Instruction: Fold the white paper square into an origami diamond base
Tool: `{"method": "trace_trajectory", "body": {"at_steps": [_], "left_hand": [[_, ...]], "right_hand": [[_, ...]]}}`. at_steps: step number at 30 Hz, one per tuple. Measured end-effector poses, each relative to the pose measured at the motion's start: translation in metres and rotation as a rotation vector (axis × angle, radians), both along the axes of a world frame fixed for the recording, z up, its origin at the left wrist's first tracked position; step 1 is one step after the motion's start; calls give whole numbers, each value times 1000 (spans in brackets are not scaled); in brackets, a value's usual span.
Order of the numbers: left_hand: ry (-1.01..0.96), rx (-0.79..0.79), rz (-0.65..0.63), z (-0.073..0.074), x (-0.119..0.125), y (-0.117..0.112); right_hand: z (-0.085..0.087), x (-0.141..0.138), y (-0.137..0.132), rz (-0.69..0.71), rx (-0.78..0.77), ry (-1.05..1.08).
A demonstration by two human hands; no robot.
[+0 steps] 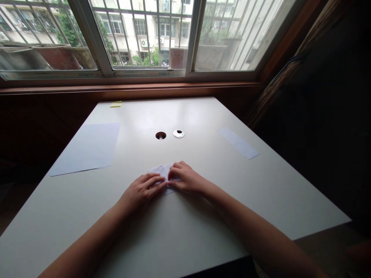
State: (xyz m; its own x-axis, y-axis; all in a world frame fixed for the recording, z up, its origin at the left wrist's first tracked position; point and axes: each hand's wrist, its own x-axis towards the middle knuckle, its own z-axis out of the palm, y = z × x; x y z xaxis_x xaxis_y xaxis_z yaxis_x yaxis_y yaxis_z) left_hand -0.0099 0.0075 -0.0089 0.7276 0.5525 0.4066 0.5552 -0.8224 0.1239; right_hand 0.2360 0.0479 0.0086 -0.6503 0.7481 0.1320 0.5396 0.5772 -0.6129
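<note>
Both hands (165, 184) on folded paper (160, 170)

- I read the table (203, 162) as smooth, pale laminate with a soft sheen; window light glares off its far half.
- The folded paper (159, 170) is thin, matt and white, with sharp creases.
- The sheet (87, 148) and the strip (239, 143) are the same matt paper (both smooth and uncreased).
- The notes (116, 104) are matt yellow paper.
- The cap (178, 133) is glossy, either metal or chromed plastic; I cannot tell which.
- The sill (130, 90) is dark varnished wood.
- The curtain (290, 69) looks like coarse woven cloth.
</note>
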Motion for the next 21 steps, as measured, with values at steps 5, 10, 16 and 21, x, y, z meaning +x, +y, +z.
{"method": "trace_trajectory", "body": {"at_steps": [5,10,16,21], "left_hand": [[28,-64,23,-3,-3,2],[-15,-119,87,-5,-5,3],[-85,-115,210,-5,-6,8],[-105,-131,209,-10,-8,13]], "right_hand": [[-2,4,3,37,6,23],[1,9,4,97,15,52],[2,10,4,178,36,104],[-4,10,4,196,85,164]]}}
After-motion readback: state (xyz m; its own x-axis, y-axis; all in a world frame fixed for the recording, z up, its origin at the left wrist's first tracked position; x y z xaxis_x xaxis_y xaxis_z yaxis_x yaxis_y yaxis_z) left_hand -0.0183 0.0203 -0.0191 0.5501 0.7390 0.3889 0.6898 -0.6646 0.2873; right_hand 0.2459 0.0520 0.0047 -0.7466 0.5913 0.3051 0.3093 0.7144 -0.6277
